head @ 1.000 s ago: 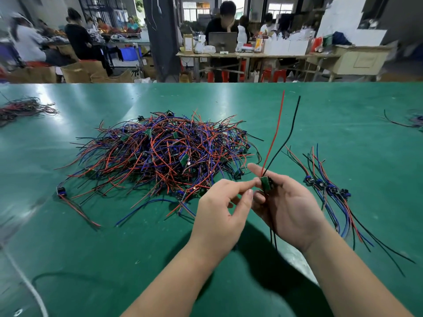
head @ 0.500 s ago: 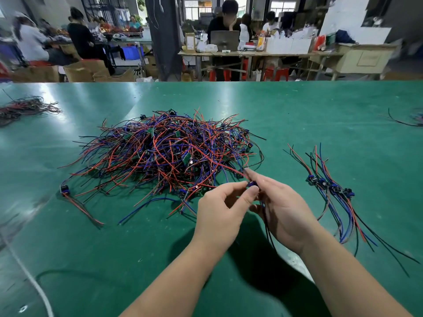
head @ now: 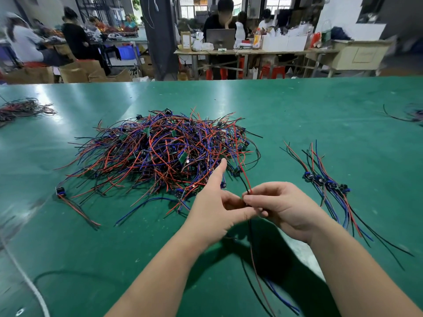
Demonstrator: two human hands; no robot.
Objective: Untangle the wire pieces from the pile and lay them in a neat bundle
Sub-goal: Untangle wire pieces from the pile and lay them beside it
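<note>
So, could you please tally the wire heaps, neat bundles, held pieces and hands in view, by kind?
3 tangled heaps: main pile, far-left heap, right-edge heap
1 neat bundle
1 wire piece, held between both hands
2 hands: left hand, right hand
Total: 7

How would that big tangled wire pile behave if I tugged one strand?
It would probably drag in clumps: strands in the pile cross and loop together. Likely floppy and light: the wire piece between left hand and right hand droops below them.
</note>
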